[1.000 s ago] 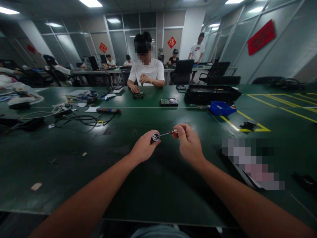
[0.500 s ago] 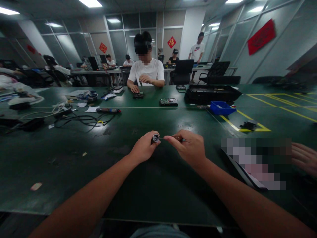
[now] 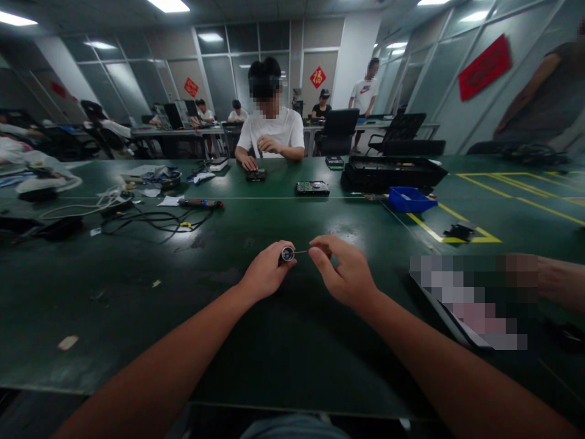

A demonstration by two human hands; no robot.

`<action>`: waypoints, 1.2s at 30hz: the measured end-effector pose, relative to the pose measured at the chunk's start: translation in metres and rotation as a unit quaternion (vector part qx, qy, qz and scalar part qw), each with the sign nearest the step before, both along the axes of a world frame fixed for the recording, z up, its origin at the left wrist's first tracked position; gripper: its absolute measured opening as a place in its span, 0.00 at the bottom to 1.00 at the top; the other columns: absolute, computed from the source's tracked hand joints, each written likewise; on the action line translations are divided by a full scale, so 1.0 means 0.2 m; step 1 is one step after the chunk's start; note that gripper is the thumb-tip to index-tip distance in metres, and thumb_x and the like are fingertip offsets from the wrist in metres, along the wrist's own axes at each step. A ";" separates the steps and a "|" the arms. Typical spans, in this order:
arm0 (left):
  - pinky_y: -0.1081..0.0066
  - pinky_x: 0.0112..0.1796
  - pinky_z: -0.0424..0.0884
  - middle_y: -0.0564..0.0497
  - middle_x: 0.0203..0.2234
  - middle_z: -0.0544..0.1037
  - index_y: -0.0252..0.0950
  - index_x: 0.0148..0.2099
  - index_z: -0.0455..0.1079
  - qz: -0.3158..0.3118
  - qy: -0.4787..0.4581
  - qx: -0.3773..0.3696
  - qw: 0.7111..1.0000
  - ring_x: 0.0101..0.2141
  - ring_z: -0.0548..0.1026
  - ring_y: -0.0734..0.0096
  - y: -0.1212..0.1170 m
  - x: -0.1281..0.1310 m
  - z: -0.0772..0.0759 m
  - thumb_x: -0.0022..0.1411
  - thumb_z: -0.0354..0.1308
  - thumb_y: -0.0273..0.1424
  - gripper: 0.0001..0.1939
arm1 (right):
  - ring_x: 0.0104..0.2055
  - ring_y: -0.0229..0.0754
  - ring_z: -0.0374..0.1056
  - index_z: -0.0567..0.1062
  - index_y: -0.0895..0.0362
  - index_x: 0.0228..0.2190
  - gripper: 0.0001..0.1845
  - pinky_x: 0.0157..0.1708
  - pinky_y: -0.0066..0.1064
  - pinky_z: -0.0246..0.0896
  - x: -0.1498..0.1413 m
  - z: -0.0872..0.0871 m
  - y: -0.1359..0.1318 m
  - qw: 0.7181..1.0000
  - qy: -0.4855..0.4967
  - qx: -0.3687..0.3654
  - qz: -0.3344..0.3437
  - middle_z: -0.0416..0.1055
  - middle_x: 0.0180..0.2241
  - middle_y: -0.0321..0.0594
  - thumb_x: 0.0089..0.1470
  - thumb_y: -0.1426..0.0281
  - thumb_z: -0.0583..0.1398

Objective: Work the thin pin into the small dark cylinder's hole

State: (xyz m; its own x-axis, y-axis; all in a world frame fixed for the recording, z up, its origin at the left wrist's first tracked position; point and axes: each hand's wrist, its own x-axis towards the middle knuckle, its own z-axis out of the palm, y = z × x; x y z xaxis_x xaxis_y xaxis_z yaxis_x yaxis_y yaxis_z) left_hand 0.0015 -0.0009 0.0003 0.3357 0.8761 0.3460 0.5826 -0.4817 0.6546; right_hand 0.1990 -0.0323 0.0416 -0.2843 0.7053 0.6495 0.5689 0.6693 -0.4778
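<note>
My left hand is closed around a dark cylinder whose round, silver-rimmed end faces me. A thin metal shaft, like a screwdriver's, runs from the side of that end to the fingertips of my right hand. The right fingers are bent around the tool, with a small gap showing between thumb and index finger. Its handle is hidden behind those fingers. Both hands are just above the green table, close together.
Hard drives lie ahead, near a black tray and a blue bin. Cables and a pen-like tool are at left. A co-worker sits opposite. Another person's arm reaches in at right beside a blurred pad.
My right fingers have shifted their grip on the screwdriver, thumb lower and handle now out of sight. My left hand stays put. A person has appeared at the far right; the neighbour's hand has moved left.
</note>
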 end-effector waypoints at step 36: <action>0.64 0.44 0.68 0.50 0.42 0.76 0.41 0.50 0.69 -0.005 0.026 -0.015 1.000 0.42 0.73 0.63 0.00 0.00 0.00 0.64 0.57 0.32 0.11 | 0.22 0.37 0.65 0.70 0.54 0.25 0.18 0.24 0.30 0.54 -0.01 -0.02 0.02 0.994 0.032 -0.044 -0.095 0.70 0.21 0.34 0.59 0.55 0.60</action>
